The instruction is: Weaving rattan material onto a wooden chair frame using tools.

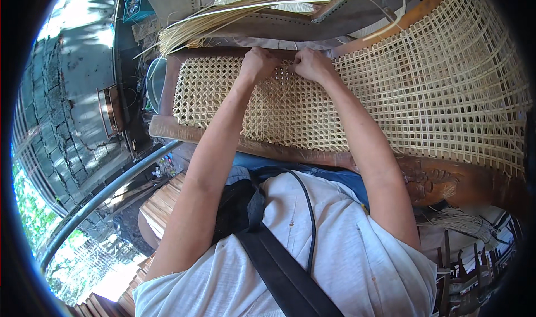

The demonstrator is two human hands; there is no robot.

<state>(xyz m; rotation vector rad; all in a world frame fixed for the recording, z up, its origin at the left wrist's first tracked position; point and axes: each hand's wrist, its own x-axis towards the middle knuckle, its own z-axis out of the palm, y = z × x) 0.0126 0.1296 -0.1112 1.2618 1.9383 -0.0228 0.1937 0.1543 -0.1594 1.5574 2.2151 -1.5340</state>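
Note:
A wooden chair frame [195,132] lies across in front of me, with woven cane [301,113] filling its panel. At the panel's far edge, close to the dark wooden rail, my left hand [259,65] has its fingers curled and pressed to the weave. A short gap away, my right hand [312,64] is closed in a pinch on the same edge. Between them the weave shows a few paler holes. Whatever the fingertips hold is too small and covered to name. On the right, the cane continues as a more open grid [435,82] up a curved section.
Beyond the far rail lies a bundle of loose cane strands [223,24], over another wooden frame [262,31] with drilled holes. A pale green bucket [156,85] stands at the left, near a metal pipe [111,197]. A carved wooden rail [430,180] is at the right.

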